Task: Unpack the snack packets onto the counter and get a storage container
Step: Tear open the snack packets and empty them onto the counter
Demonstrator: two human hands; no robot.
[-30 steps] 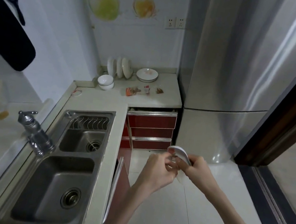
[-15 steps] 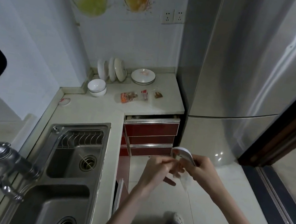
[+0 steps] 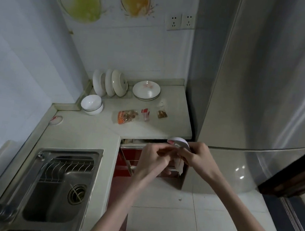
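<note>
Head view: left hand and right hand both pinch a thin white bag near the open drawer; 3 snack packets lie on the far table. Bag contents could spill floorward if pinches slip.

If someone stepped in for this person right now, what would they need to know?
Both hands are out in front of the red drawers, working on one white bag.
Right hand: fingers curled round the bag.
Left hand: fingers pinching at the bag's opening.
Done: three snack packets lie on the counter, the orange packet, the small red packet and the brown packet.
Left: unpack whatever the bag holds, then get a storage container; none is visible.
</note>
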